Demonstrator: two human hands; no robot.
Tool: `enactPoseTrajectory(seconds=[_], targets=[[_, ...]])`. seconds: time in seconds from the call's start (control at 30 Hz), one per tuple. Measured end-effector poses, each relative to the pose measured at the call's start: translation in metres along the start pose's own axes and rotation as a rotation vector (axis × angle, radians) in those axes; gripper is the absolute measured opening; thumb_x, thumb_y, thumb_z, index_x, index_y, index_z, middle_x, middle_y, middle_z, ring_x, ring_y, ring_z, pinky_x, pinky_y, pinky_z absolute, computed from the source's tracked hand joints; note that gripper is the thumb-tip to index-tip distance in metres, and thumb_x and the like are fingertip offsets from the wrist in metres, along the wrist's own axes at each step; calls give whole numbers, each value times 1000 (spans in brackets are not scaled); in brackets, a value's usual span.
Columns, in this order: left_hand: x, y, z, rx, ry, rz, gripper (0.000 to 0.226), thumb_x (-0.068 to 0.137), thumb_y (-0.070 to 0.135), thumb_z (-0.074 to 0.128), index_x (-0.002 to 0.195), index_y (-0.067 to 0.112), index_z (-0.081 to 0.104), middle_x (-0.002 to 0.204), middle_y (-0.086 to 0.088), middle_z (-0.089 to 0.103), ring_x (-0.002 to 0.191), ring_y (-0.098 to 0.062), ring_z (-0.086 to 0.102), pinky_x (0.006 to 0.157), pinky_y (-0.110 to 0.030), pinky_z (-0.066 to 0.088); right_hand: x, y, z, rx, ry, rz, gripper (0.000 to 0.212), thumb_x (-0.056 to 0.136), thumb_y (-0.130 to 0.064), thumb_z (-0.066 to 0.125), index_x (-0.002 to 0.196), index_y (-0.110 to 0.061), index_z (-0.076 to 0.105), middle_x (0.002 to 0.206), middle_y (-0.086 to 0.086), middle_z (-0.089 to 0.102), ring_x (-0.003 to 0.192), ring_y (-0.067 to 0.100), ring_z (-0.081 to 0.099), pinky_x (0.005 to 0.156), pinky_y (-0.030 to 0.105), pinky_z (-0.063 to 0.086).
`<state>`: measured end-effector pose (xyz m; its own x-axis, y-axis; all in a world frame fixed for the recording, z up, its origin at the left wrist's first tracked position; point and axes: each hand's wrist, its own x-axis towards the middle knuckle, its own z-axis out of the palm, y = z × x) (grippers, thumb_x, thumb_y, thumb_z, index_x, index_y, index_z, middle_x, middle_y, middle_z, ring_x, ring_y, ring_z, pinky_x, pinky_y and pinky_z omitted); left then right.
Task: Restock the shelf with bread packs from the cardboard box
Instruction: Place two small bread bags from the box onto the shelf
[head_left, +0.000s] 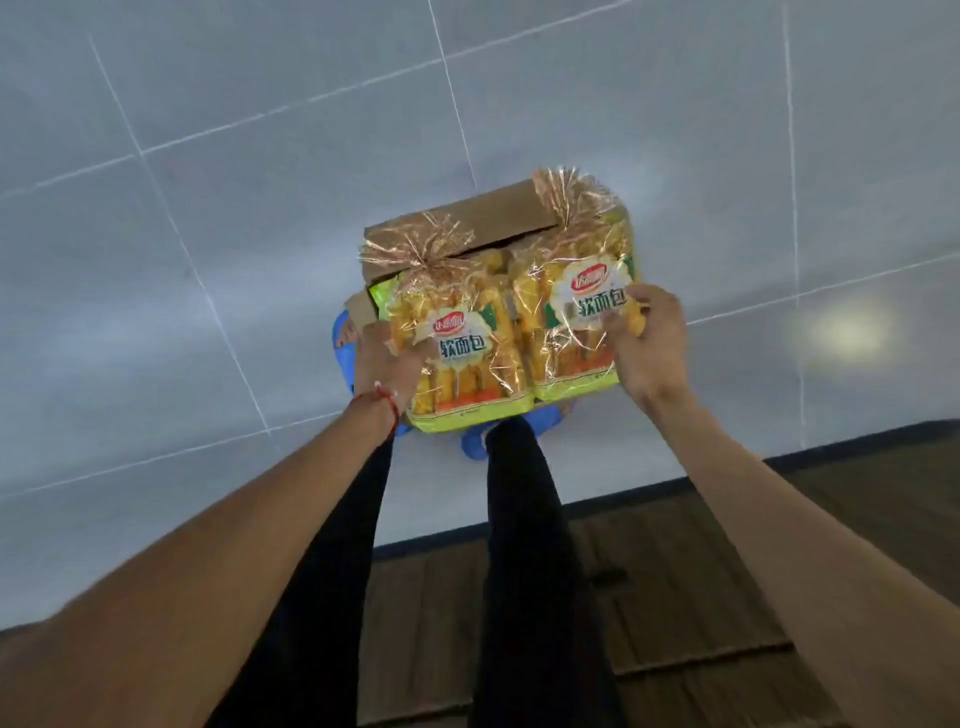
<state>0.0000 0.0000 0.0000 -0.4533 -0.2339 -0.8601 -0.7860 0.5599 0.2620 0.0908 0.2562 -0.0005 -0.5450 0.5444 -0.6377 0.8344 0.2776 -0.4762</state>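
Head cam: left grip (387, 358) & right grip (649, 338) each clasp a bread pack (462, 358) above cardboard box (462, 221); legs below.

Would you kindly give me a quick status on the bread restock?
Left hand holding left bread pack. Right hand holding right bread pack. Both over cardboard box. Nothing obstructing.

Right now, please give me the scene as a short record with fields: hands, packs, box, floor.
left hand: grips left bread pack at its side
right hand: grips right bread pack at its side
packs: two, side by side, held above the box
cardboard box: open, more packs inside
floor: grey tiles
shelf: not in view
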Motion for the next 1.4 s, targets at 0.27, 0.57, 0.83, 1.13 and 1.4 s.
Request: enactPoseTrajectory(seconds=[0.27,0.57,0.83,1.13,1.4], targets=[[63,-28,37,-97,2,-59,60,65,58,81,106,20,58,100,4,69,89,-17,67,83,-35,53,65,42,12,187,-184,175,61,96,-30,72,143,-7,41,121,-5,64,96,-6,67,76,12,54],[53,-35,26,-241,34,-53,51,62,44,89,105,25,69,98,5,73,95,-18,70,91,-41,56,66,43,11,269,-205,249,94,58,-53,95,124,-15,39,118,6,68,105,27,73,93,50,59],[57,-38,12,-140,-124,71,64,64,20,91,122,22,64,94,13,72,90,-10,70,76,-29,56,36,44,15,349,-217,202,32,83,-26,87,104,-24,63,104,1,79,94,23,79,80,51,64],[38,-31,-42,-60,-139,189,83,48,54,92,121,34,56,108,11,72,99,-15,70,90,-43,57,-31,12,25,439,-122,231,60,74,-39,91,117,-20,54,114,4,75,101,24,76,83,50,64],[-27,18,-162,-11,-150,325,79,48,53,91,118,36,58,109,12,71,101,-15,68,93,-42,55,-137,-77,9,598,-24,157,58,82,-30,87,128,-19,54,119,0,74,105,19,75,82,41,65]])
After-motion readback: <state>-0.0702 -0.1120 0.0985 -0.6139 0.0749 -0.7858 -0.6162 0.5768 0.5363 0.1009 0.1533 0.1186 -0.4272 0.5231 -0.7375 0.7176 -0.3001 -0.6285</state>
